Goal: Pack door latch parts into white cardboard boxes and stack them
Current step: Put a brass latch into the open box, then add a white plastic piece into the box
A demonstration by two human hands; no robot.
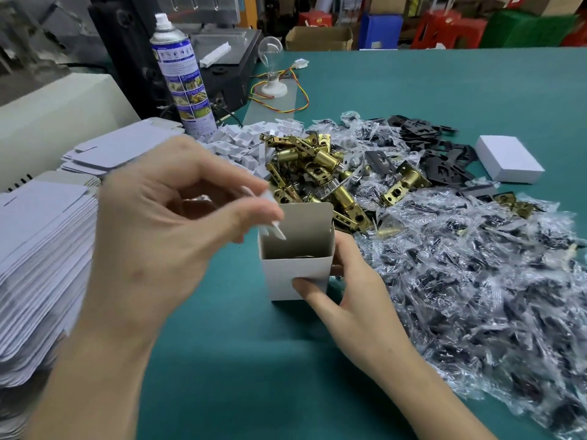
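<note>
The right hand (355, 290) grips the upright, open-topped white cardboard box (282, 274) on the green table (222, 360) — the left hand (171, 230) pinches a small white piece (272, 219), blurred, just above its opening.

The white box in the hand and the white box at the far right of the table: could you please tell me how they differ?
The held box stands upright with its top flap open; the far box lies flat and closed. The right hand grips the held box, while the far box sits untouched beside the black plates. Both are white cardboard.
</note>
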